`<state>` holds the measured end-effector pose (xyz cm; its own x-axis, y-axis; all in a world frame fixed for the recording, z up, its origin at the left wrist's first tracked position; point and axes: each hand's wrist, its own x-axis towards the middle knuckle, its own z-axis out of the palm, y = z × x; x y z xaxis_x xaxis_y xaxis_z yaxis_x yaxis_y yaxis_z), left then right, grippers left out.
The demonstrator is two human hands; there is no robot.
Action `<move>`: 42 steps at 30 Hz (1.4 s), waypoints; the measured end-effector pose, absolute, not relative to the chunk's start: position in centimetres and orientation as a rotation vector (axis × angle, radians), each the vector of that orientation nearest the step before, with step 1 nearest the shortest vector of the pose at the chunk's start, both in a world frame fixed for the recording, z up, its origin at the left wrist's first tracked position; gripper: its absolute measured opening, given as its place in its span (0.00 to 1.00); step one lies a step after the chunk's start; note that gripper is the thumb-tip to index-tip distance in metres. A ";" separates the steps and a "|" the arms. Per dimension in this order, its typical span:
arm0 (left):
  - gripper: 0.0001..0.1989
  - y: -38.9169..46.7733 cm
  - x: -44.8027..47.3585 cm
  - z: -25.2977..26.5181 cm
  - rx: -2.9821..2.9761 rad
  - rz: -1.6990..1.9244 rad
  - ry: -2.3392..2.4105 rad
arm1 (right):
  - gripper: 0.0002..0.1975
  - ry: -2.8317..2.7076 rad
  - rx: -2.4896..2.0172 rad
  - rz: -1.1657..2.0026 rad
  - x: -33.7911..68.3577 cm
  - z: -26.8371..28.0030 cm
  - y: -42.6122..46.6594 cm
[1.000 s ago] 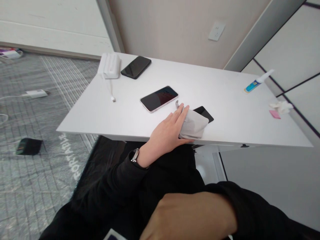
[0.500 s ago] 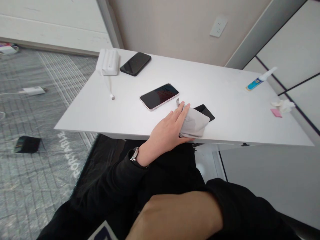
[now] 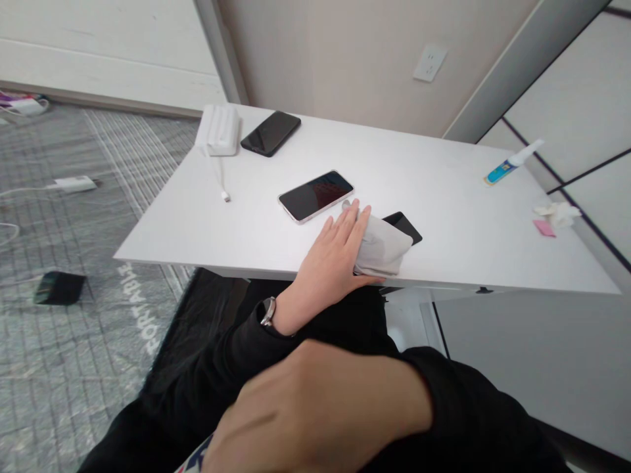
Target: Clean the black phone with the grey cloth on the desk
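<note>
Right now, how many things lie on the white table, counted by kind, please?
Phones: 3 (one by the white box, one in the middle, one partly under the grey cloth)
Grey cloth: 1, under the left hand
White box with cable: 1
Small bottle: 1
Crumpled tissue: 1
Pink piece: 1
Total: 8

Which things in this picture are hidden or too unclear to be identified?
Head view only:
- Black object on the table: mostly covered by the grey cloth, so its kind is unclear.
- Left hand: its thumb is hidden, so its grip on the cloth is unclear.
- Right hand: close and blurred; the thing under it is cut off by the bottom edge.
- Bottle: label too small to read.
</note>
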<state>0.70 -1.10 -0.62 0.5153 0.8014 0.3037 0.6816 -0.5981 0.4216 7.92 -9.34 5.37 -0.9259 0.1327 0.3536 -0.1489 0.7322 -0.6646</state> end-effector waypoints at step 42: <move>0.58 -2.4 -1.2 -2.4 2.491 0.874 1.521 | 0.37 -2.249 -1.455 0.160 18.1 -0.8 -4.8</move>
<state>-1.16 -2.37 -2.41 0.3384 0.8417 0.4208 0.7874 -0.4981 0.3631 18.06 -4.77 -0.82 -0.3394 0.8882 0.3097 0.8356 0.4358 -0.3344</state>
